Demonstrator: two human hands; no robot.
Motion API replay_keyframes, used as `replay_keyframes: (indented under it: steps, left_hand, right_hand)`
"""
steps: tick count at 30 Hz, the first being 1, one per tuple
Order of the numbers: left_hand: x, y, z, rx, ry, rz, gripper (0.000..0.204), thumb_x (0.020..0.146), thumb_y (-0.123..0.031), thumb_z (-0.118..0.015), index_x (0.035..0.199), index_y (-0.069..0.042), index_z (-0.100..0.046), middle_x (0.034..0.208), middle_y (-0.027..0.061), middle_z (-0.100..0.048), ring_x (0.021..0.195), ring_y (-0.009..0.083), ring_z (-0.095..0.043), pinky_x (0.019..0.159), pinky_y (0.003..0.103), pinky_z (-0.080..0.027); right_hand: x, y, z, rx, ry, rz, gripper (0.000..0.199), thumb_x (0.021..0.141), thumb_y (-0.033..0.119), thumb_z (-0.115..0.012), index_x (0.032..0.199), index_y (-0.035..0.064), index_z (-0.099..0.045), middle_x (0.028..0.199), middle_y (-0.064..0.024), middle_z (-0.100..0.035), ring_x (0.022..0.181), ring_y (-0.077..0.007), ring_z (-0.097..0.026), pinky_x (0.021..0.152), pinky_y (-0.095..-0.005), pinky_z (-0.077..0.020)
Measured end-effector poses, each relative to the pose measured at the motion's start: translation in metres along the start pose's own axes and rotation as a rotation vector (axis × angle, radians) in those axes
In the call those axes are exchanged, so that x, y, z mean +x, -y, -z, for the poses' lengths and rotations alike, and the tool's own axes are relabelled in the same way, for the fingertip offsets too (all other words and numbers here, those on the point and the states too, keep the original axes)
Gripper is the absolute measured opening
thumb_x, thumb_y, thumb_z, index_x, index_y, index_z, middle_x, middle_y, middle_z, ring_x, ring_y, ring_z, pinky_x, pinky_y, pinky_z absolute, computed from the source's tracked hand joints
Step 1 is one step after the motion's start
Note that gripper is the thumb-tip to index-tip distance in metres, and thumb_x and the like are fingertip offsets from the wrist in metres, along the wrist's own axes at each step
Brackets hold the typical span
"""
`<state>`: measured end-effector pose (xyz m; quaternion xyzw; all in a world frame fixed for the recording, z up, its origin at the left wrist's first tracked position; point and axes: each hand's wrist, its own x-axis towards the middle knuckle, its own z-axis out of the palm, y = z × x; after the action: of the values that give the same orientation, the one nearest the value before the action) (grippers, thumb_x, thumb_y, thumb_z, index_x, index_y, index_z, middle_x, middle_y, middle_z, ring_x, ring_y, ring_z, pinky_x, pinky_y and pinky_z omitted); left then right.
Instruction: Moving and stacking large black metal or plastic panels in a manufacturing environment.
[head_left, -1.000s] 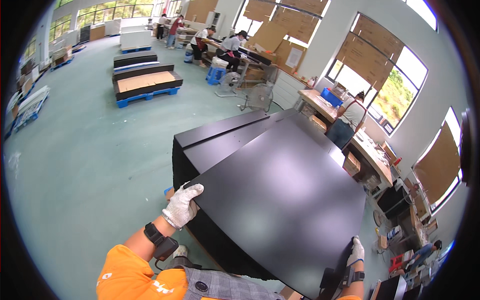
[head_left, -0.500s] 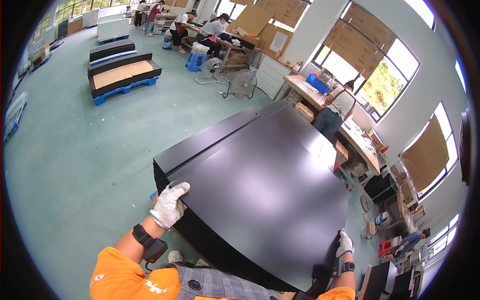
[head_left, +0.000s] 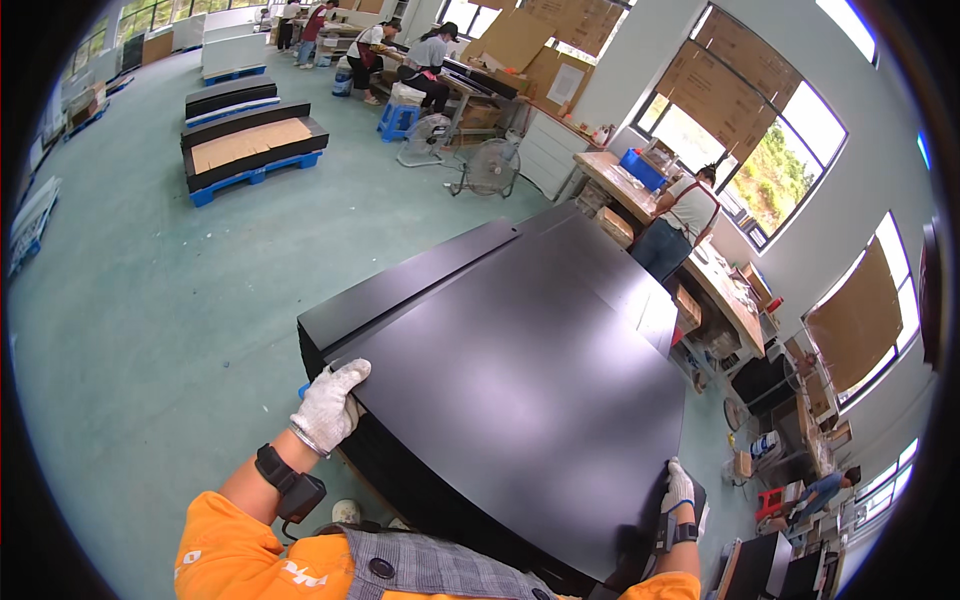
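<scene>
A large, smooth black sheet (head_left: 500,370) lies on top of a stack of similar black sheets (head_left: 400,290), whose dark layered edges show at the near side. My left hand (head_left: 332,405), in a white knit glove, grips the sheet's near left corner, thumb on top and fingers under the edge. My right hand (head_left: 679,486), gloved too, holds the near right corner; its fingers are partly hidden at the edge. Past that hand, a dark corner of a lower sheet sticks out.
Blue pallets (head_left: 258,178) with black-sided stacks stand at the far left. Two floor fans (head_left: 490,167) are beyond the stack. A person (head_left: 685,222) works at a wooden bench (head_left: 725,290) on the right; several others are at farther benches. Black panels (head_left: 755,565) lean at the lower right.
The top sheet has slid slightly left with both my hands on it. More of a lower sheet's corner shows beyond my right hand.
</scene>
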<state>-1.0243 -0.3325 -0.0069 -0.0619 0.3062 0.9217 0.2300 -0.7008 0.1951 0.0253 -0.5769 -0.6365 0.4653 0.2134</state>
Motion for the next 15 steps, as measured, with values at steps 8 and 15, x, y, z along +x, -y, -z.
replay_keyframes:
  steps: [8,15]
  left_hand:
    - [-0.001,-0.008,-0.006,0.098,0.0,0.013,0.016,0.091,-0.013,-0.06,0.105,-0.006,-0.061,0.1,0.0077,-0.066,0.091,0.0236,-0.066,0.081,0.042,-0.056]
    - [-0.009,-0.045,-0.004,0.798,-0.025,0.258,0.045,0.091,-0.039,-0.059,0.105,0.004,-0.057,0.083,0.0209,-0.067,0.066,0.0307,-0.068,0.053,0.037,-0.057]
  right_hand:
    - [-0.002,0.002,-0.013,0.009,-0.027,-0.087,0.041,0.087,0.045,-0.061,0.113,0.0133,-0.065,0.088,-0.0022,-0.051,0.078,-0.0193,-0.046,0.073,-0.0325,-0.0394]
    - [-0.017,0.008,-0.022,0.024,-0.112,-0.082,0.048,0.081,0.055,-0.066,0.068,0.0112,-0.052,0.067,-0.0011,-0.039,0.061,-0.017,-0.036,0.055,-0.0341,-0.0302]
